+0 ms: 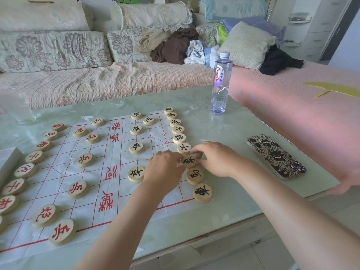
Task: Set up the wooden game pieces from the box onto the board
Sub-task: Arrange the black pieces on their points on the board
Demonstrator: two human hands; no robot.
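Head view: left hand (pixel 165 168) and right hand (pixel 216 158) both pinch one black piece (pixel 189 161) in the row along the board's (pixel 93 172) right edge. Neighbouring pieces (pixel 195 176) sit just beside it, so a careless twist could nudge them off their points.

Round wooden discs lie flat on the white, red-gridded board (pixel 124 162): red-lettered pieces (pixel 81 159) fill its 9 o'clock half, black-lettered pieces (pixel 136 148) its 3 o'clock half; the grey box (pixel 7 162) sits beyond 9 o'clock.
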